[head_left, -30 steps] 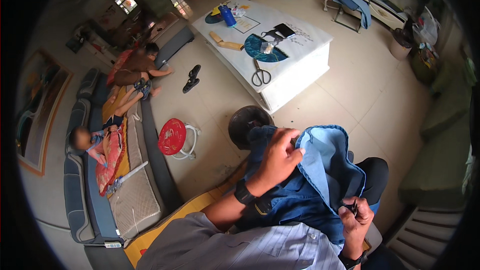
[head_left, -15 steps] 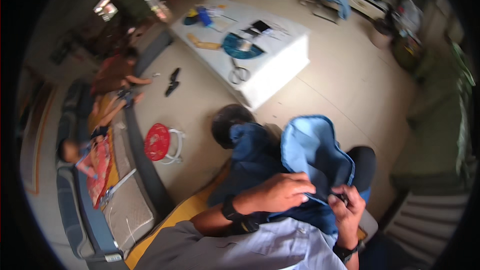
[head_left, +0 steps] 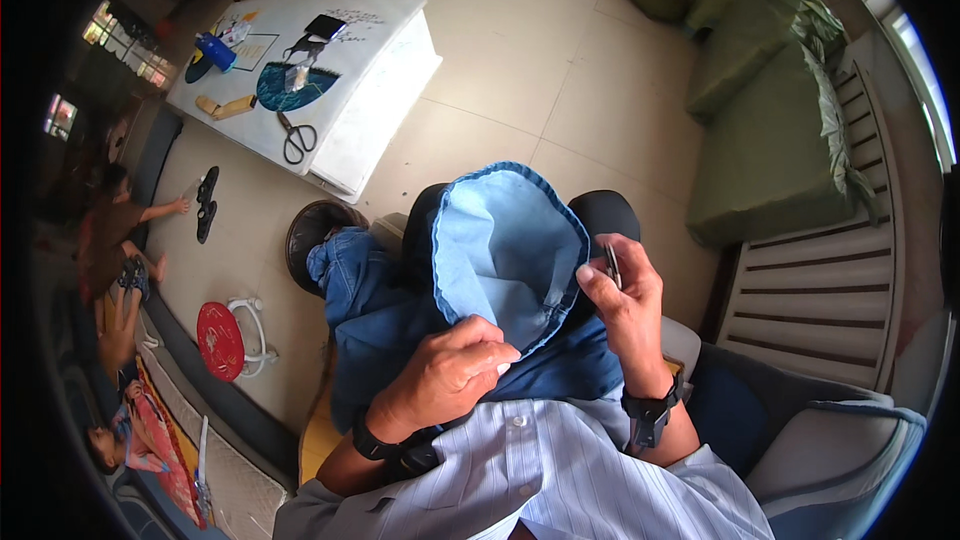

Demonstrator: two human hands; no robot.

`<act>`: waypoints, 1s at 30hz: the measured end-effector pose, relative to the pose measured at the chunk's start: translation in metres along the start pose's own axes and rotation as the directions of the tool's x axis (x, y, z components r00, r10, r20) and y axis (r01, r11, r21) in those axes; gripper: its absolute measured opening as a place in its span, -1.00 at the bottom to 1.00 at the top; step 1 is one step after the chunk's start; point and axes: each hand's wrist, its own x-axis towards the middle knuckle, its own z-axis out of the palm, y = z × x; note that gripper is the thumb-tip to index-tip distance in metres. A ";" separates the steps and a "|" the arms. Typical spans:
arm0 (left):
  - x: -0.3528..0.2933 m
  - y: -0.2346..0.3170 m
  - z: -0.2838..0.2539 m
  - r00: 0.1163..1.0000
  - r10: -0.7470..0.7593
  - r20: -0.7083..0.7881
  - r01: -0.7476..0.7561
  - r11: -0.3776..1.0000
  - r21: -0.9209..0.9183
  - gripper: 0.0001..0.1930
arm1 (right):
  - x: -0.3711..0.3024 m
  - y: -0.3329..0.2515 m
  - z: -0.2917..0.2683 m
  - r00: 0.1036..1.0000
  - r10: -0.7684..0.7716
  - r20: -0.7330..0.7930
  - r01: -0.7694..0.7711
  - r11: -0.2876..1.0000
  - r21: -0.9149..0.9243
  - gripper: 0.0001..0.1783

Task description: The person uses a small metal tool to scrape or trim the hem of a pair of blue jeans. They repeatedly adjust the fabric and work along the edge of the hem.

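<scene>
A blue denim garment [head_left: 500, 260] lies over my lap, turned so its pale inner side faces up. My left hand [head_left: 450, 375] grips the near edge of the denim close to my chest. My right hand [head_left: 625, 295] pinches a small dark metal tool [head_left: 611, 265] against the garment's right hem. More of the denim [head_left: 350, 270] bunches to the left, over my knee.
A white low table [head_left: 340, 70] stands ahead with scissors [head_left: 295, 140], a blue cloth piece [head_left: 295, 88] and small items. A red stool [head_left: 222, 340] sits on the tiled floor at left, near people on a mat. A green sofa [head_left: 770, 140] and a slatted bench [head_left: 830, 280] stand at right.
The view has swung right. My left hand slid down from the garment's top to its near edge, and my right hand rose to the right hem with the small tool.
</scene>
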 end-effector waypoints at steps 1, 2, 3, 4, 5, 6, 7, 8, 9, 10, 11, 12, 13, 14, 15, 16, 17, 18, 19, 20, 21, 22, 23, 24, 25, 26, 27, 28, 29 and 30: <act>0.000 -0.001 0.001 1.000 0.005 0.005 -0.005 1.000 0.014 -0.69 | 0.002 -0.002 -0.001 0.999 0.055 -0.001 -0.055 0.998 -0.021 -0.63; 0.000 -0.001 0.002 1.000 0.010 0.009 -0.010 1.000 0.028 -0.68 | 0.004 -0.002 -0.002 0.992 0.119 0.032 -0.119 0.993 -0.006 -0.68; 0.000 -0.002 0.002 1.000 0.010 0.014 -0.010 0.999 0.030 -0.68 | 0.008 0.000 -0.004 0.981 0.182 0.066 -0.183 0.983 0.007 -0.73; 0.000 -0.003 0.003 1.000 0.009 0.020 -0.010 1.000 0.029 -0.68 | 0.009 0.002 -0.006 0.964 0.246 0.098 -0.249 0.968 0.018 -0.78; 0.001 -0.003 0.003 1.000 0.009 0.026 -0.009 1.000 0.029 -0.69 | 0.011 0.010 -0.005 0.962 0.249 0.114 -0.261 0.960 0.103 -0.85; 0.001 -0.003 0.004 0.999 0.001 0.034 -0.001 1.000 0.016 -0.69 | 0.011 0.016 -0.007 0.958 0.257 0.130 -0.274 0.952 0.139 -0.85; 0.001 -0.003 0.004 0.999 -0.007 0.038 0.006 1.000 0.008 -0.69 | 0.013 0.020 -0.008 0.954 0.259 0.151 -0.284 0.943 0.176 -0.83; 0.000 -0.003 0.005 0.999 -0.014 0.043 0.014 1.000 0.000 -0.69 | 0.014 0.026 -0.009 0.950 0.261 0.172 -0.294 0.932 0.212 -0.82; 0.000 -0.004 0.005 0.999 -0.019 0.048 0.019 1.000 -0.004 -0.70 | 0.014 0.032 -0.010 0.953 0.249 0.174 -0.290 0.915 0.279 -0.79; 0.000 -0.005 0.006 0.999 -0.014 0.047 0.014 1.000 0.000 -0.71 | 0.014 0.033 -0.011 0.952 0.244 0.186 -0.294 0.899 0.324 -0.79; 0.001 -0.004 0.006 0.999 -0.008 0.047 0.008 1.000 0.004 -0.72 | 0.014 0.032 -0.011 0.951 0.239 0.198 -0.298 0.881 0.368 -0.79; 0.001 -0.004 0.006 0.999 -0.002 0.047 0.002 1.000 0.007 -0.74 | 0.014 0.031 -0.011 0.950 0.233 0.208 -0.301 0.860 0.412 -0.78; 0.001 -0.005 0.005 0.999 -0.004 0.053 0.003 1.000 0.009 -0.78 | 0.015 0.028 -0.011 0.948 0.238 0.212 -0.308 0.856 0.415 -0.77; 0.002 -0.004 0.005 0.997 -0.021 0.068 0.022 1.000 -0.003 -0.80 | 0.015 0.029 -0.011 0.946 0.246 0.211 -0.317 0.838 0.444 -0.78; 0.002 -0.003 0.006 0.996 -0.039 0.083 0.040 0.999 -0.015 -0.81 | 0.014 0.029 -0.012 0.944 0.254 0.210 -0.325 0.819 0.473 -0.78; 0.003 -0.003 0.005 0.994 -0.055 0.094 0.057 0.998 -0.021 -0.82 | 0.015 0.030 -0.010 0.943 0.257 0.213 -0.331 0.799 0.502 -0.78; 0.003 -0.002 0.006 0.989 -0.103 0.110 0.110 0.992 -0.065 -0.83 | 0.015 0.029 -0.009 0.937 0.267 0.224 -0.347 0.781 0.519 -0.78; 0.002 -0.001 0.007 0.981 -0.149 0.128 0.163 0.981 -0.107 -0.84 | 0.014 0.027 -0.008 0.932 0.277 0.234 -0.362 0.763 0.536 -0.79; 0.003 0.000 0.007 0.970 -0.195 0.146 0.217 0.965 -0.148 -0.84 | 0.012 0.025 -0.006 0.925 0.287 0.247 -0.378 0.744 0.551 -0.79; 0.004 0.002 0.006 0.950 -0.270 0.156 0.294 0.943 -0.154 -0.84 | 0.011 0.022 -0.004 0.918 0.311 0.247 -0.397 0.722 0.567 -0.80; 0.008 0.007 0.004 0.924 -0.344 0.167 0.369 0.916 -0.160 -0.84 | 0.010 0.019 -0.002 0.909 0.335 0.247 -0.416 0.699 0.582 -0.80; 0.012 0.013 0.001 0.893 -0.413 0.178 0.441 0.882 -0.165 -0.84 | 0.008 0.017 0.000 0.901 0.358 0.247 -0.432 0.676 0.597 -0.80; 0.017 0.017 0.000 0.871 -0.460 0.173 0.490 0.838 -0.241 -0.83 | 0.006 0.020 0.000 0.901 0.342 0.267 -0.432 0.665 0.609 -0.81; 0.017 0.012 0.002 0.921 -0.375 0.107 0.389 0.900 -0.195 -0.83 | 0.004 0.024 0.000 0.901 0.325 0.286 -0.433 0.654 0.620 -0.81; 0.017 0.003 0.005 0.959 -0.280 0.047 0.284 0.948 -0.143 -0.83 | 0.001 0.026 0.000 0.901 0.308 0.304 -0.433 0.644 0.631 -0.81; 0.016 -0.001 0.007 0.984 -0.178 -0.008 0.176 0.981 -0.083 -0.83 | -0.002 0.026 -0.001 0.906 0.303 0.296 -0.424 0.677 0.602 -0.81; 0.015 -0.002 0.007 0.985 -0.175 -0.007 0.174 0.981 -0.084 -0.83 | -0.007 0.024 0.000 0.910 0.298 0.289 -0.413 0.708 0.572 -0.81; 0.015 -0.002 0.007 0.985 -0.172 -0.005 0.171 0.981 -0.089 -0.83 | -0.011 0.023 -0.001 0.914 0.294 0.278 -0.402 0.740 0.540 -0.80; 0.015 -0.002 0.007 0.986 -0.169 -0.004 0.168 0.981 -0.094 -0.83 | -0.014 0.030 -0.005 0.903 0.310 0.298 -0.425 0.743 0.517 -0.78; 0.014 -0.002 0.008 0.981 -0.194 0.003 0.193 0.973 -0.127 -0.83 | -0.017 0.031 -0.006 0.900 0.314 0.303 -0.429 0.763 0.483 -0.77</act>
